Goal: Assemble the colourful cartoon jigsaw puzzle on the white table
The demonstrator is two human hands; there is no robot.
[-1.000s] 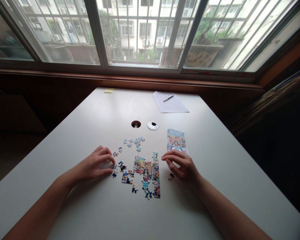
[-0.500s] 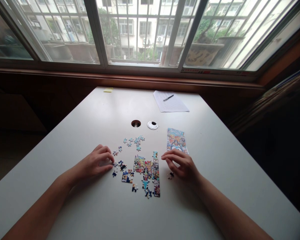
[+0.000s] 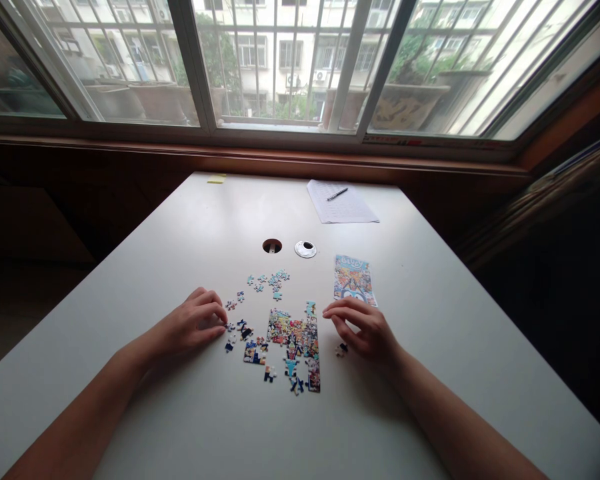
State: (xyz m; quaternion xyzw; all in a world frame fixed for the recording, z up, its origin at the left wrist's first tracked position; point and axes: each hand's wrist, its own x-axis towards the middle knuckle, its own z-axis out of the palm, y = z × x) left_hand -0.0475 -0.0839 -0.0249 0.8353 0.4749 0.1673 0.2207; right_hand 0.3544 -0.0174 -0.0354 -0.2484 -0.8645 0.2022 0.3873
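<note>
A partly joined jigsaw puzzle, printed with many small colourful figures, lies flat on the white table. My left hand rests to its left, fingers loosely bent with a gap between thumb and forefinger. Its fingertips are beside a group of loose dark puzzle pieces, and I see nothing held. On the other side, my right hand is just off the puzzle's right edge, fingers apart and nothing visible in them. A loose piece lies by its thumb. The picture card lies beyond this hand, which overlaps its lower edge in view.
Light-blue loose pieces are scattered above the puzzle. A small joined section lies at its lower left. Farther back are a round table hole, its metal cover, paper sheets with a pen, and a yellow note.
My left fingertips have drawn back very slightly to the left. The right hand, puzzle and loose pieces stay as they were.
</note>
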